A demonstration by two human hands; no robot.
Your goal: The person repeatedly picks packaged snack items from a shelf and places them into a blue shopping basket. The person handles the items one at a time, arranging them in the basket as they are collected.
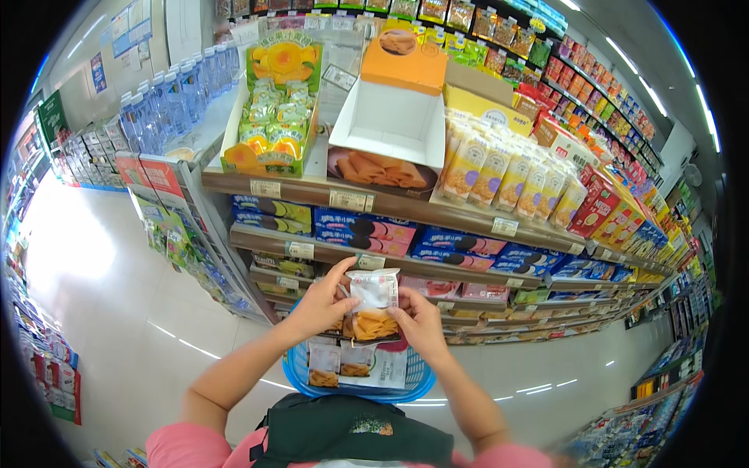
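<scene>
A snack packet with a white top and golden rolls at its base (374, 305) is held upright between both hands. My left hand (323, 301) grips its left edge, thumb on the front; my right hand (418, 322) pinches its right edge. Another packet is partly hidden behind my left fingers. Below them a blue plastic basket (429, 387) holds more small packets (324, 364) and a larger white one. Beyond, on the top shelf, an opened display box (398, 117) with an orange lid and a white inside shows no packets in its visible part.
Left of the display box stands a green box of jelly-like snacks (272, 126); right of it are rows of yellow-and-white snack packets (497, 167). Blue cookie boxes (366, 228) line the shelf (409, 207) below. Water bottles (175, 96) and a side rack (193, 234) stand at left.
</scene>
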